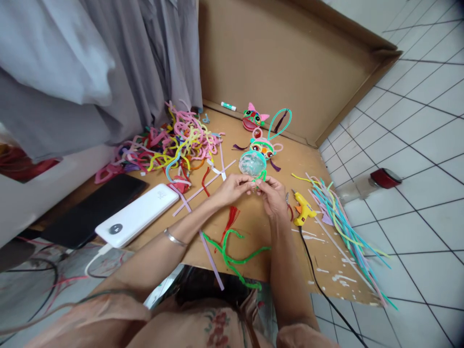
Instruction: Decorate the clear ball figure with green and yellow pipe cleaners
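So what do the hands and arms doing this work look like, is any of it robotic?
No, these are a person's own bare hands: the left hand and right hand wear no gloves. A plain silver-coloured bangle circles the left wrist; the right wrist shows none. Loose, pale peach sleeves leave both forearms uncovered.

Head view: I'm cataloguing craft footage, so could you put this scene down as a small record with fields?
left hand: left hand, fingertips closed on a green fuzzy piece
right hand: right hand, pinching the same piece
beyond hands: shiny turquoise round item; two decorated faces, one pink-eared, one with looped ears
left side: heap of mixed-colour stems; white power bank
right side: yellow glue gun; loose long stems
near edge: red tassel; green stems
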`<state>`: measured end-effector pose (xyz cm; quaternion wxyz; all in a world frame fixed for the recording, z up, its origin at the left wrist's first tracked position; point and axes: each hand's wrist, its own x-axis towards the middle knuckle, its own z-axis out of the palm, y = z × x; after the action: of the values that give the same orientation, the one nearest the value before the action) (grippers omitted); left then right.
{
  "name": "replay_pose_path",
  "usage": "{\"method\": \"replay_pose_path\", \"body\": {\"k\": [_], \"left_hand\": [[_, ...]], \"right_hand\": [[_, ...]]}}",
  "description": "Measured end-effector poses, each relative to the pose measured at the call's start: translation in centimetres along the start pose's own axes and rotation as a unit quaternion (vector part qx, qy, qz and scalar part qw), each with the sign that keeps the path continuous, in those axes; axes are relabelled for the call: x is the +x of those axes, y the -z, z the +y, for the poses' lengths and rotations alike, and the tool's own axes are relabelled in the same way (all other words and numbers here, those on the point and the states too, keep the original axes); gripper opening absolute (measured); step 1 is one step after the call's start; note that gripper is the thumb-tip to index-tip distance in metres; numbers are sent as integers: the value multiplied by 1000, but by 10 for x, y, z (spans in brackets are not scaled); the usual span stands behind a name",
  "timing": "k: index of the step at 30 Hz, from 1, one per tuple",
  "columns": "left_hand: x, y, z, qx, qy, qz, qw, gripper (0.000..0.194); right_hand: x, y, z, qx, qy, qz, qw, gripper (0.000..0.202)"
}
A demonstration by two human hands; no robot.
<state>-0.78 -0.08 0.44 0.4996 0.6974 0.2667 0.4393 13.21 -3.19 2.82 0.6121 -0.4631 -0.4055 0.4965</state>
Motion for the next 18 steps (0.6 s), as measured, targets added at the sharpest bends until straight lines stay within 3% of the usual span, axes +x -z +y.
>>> {"method": "replay_pose_path", "body": {"k": [5,8,12,18], "left_hand": [[0,4,6,50,10,-9,999,33],[0,5,12,124,-1,48,991,23],[-1,5,14,164,-63,132,976,19],[-3,5,13,172,-141,114,968,15]], "right_hand": [[1,0,0,-48,30,23,998,24],[1,-1,0,-95,56,31,993,29],[1,-2,2,-144,88,34,985,28],[0,-1,5,-200,139,44,969,20]]}}
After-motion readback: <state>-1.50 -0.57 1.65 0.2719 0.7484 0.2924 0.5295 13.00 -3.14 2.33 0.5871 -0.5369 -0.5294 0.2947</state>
